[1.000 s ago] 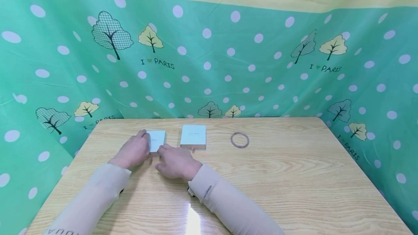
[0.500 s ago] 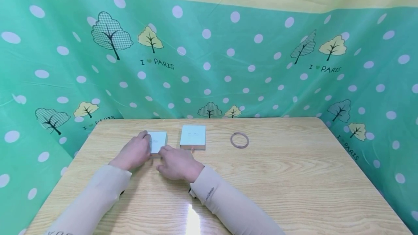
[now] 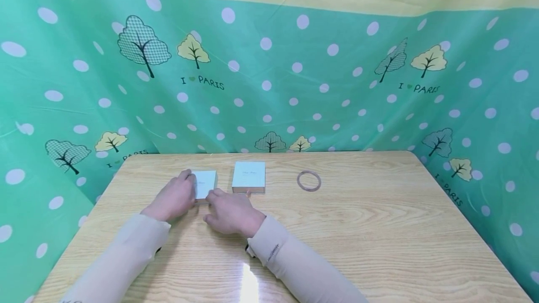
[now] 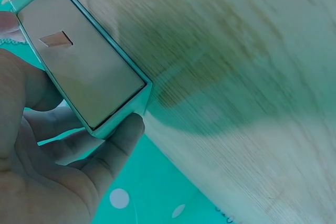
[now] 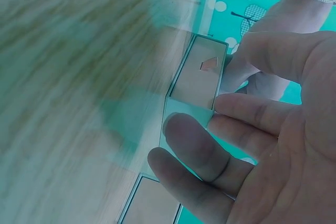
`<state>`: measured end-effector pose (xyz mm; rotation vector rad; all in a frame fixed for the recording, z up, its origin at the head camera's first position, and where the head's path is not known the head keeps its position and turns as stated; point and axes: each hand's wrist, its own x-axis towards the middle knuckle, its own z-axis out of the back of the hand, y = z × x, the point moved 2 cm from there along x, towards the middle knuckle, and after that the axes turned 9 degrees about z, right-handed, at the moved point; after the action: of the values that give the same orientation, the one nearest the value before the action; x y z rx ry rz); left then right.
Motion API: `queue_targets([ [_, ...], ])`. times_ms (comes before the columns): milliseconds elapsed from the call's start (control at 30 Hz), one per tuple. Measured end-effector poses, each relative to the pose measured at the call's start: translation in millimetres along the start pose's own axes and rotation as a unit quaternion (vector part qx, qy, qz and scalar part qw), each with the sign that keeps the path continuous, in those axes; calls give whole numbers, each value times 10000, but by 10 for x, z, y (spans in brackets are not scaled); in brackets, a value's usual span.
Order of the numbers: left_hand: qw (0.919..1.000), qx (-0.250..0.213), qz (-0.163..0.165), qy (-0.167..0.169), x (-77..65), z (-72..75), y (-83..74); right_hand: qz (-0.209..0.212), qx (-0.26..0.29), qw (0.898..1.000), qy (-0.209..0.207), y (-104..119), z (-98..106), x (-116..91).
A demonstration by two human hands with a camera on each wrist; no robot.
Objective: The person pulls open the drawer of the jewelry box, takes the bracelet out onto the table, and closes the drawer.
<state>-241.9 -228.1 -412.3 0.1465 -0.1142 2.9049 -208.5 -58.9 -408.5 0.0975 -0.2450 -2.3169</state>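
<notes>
Pale-blue drawer box (image 3: 205,183), flat on the wood-grain table (image 3: 379,228), left of centre in the head view, between both hands. Nearest, along the bottom of the frame: two pale sleeves (image 3: 118,256). Beyond these, two hands: left hand (image 3: 173,196) curled about the box's left end, one fingertip against the side wall; right hand (image 3: 230,211) loosely bent, fingers spread, tips at the near right corner. Farther, one matching second box (image 3: 249,174), just to the right; right of that and well apart, one thin purplish ring (image 3: 309,190). Behind everything, one green polka-dot curtain (image 3: 248,50), with "PARIS" printed in four places.

Hidden: left edge of the held box, under left fingers; near right corner, behind right fingertips. Lid print too small to read. Second box cut off at the lower edge of the right wrist view. Both wrist views hazed by a blurred green-brown patch.

Held box: square pale-blue lid, tan drawer front, thin dark outline, short copper-coloured pull tab (image 4: 56,39), drawer pushed fully in.
</notes>
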Motion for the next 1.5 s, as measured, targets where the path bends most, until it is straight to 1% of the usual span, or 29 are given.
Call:
queue_targets([
  [333,9994,170,-217,-207,-21,27,-41,-31,10,10000,-35,-6,-1,-27],
  [500,9996,107,-172,-175,-25,0,-35,-59,6,10000,-30,-8,-8,-34],
  [700,10000,-3,11,-41,-30,3,-45,-78,12,9999,-75,-12,-14,-49],
  [833,10000,-62,44,-59,-41,9,-48,-54,-15,9999,-103,-17,-20,-50],
  [1067,9998,-19,-86,-189,-43,6,-58,-54,-18,9999,-97,-23,-32,-53],
  [1367,9995,81,-156,-244,-38,8,-66,-82,42,9999,-104,-28,-38,-67],
  [1500,9997,61,-121,-215,-40,7,-65,-67,-15,9999,-109,-25,-35,-72],
])
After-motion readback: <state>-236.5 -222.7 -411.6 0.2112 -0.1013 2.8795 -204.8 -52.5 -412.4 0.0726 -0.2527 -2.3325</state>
